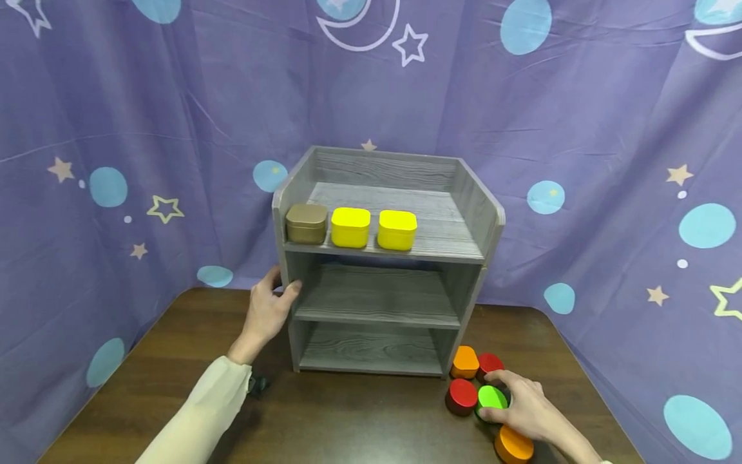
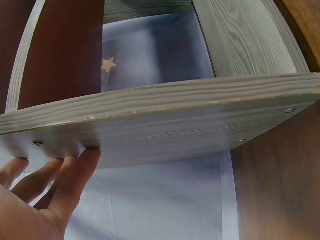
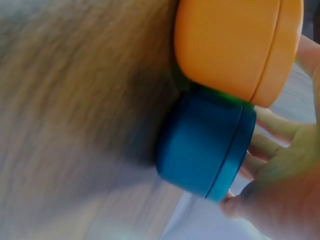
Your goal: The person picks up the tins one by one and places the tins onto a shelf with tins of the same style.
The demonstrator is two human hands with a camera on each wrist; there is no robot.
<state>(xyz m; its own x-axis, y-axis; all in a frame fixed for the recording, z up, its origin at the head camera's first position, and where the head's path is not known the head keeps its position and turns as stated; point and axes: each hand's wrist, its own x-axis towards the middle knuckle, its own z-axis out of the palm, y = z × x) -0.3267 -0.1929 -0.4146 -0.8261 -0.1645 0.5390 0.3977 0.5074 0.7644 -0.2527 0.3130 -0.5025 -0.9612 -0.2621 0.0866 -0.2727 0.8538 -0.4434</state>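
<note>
A grey wood-grain shelf unit [image 1: 379, 322] stands on the table. My left hand [image 1: 269, 309] rests at its left side; in the left wrist view, extended fingers [image 2: 75, 182] touch the outer side panel [image 2: 165, 135]. Low at the right, my right hand [image 1: 524, 406] holds a green round tin [image 1: 491, 401] between thumb and fingers on the tabletop. In the right wrist view this tin [image 3: 205, 142] looks teal, the hand curved about it. An orange round tin [image 1: 514, 444] sits right beside it, nearer the camera. A red round tin [image 1: 462, 396] is on its left.
On the top shelf, a bronze tin [image 1: 306, 224] and two yellow tins [image 1: 350, 227] line the front edge. An orange rounded-square tin [image 1: 465, 362] and another red tin [image 1: 489, 366] stand near the unit's right foot. A patterned purple curtain [image 1: 608, 129] hangs behind the brown table [image 1: 359, 419].
</note>
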